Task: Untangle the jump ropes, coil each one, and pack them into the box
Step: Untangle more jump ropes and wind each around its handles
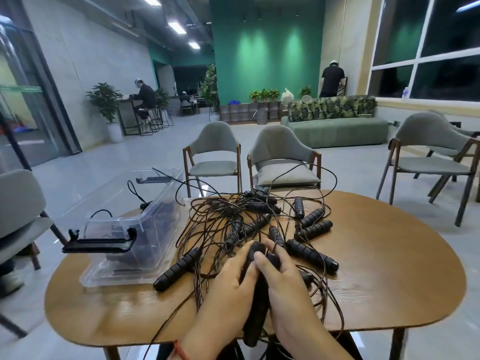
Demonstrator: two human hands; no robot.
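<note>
A tangle of black jump ropes (233, 219) with thin dark cords and ribbed black handles covers the middle of the round wooden table (376, 268). My left hand (228, 289) and my right hand (283, 279) are side by side at the table's near edge, both gripping a pair of black handles (255, 302) held together lengthwise. One loose handle (179, 266) lies left of my hands, others (314, 253) lie to the right. The clear plastic box (124, 229) with black latches stands on the table's left side, with dark coiled ropes inside.
Two grey chairs (215, 152) (283, 154) stand behind the table, another (428, 149) to the right and one (18, 211) at the left. Cords hang over the near table edge. A green sofa (337, 128) and people are far back.
</note>
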